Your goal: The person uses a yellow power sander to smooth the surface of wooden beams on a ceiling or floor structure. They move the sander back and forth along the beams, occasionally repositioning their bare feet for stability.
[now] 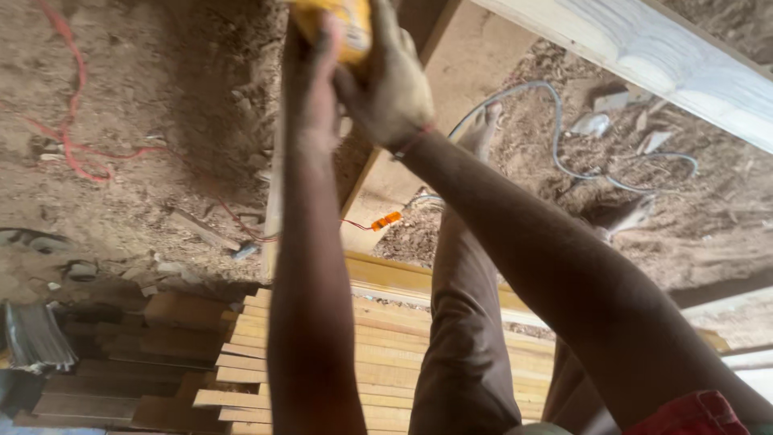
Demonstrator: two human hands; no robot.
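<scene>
Two bare forearms close to the lens, raised together — left hand (pixel 316 89) and right hand (pixel 392 84) both wrapped, fingers closed, round a yellow tool (pixel 348 24) at the top edge. Below, stacked wooden slats (pixel 386 346); red cord (pixel 72 121) left on dirt floor (pixel 161 80) — grey cable (pixel 555 137) right.

Both hands, left hand (pixel 316 80) and right hand (pixel 390 84), clasp a yellow tool (pixel 342 24) raised overhead. Below lie stacked wooden planks (pixel 386 346), sandy floor (pixel 153 97), a grey cable (pixel 555 137).
</scene>
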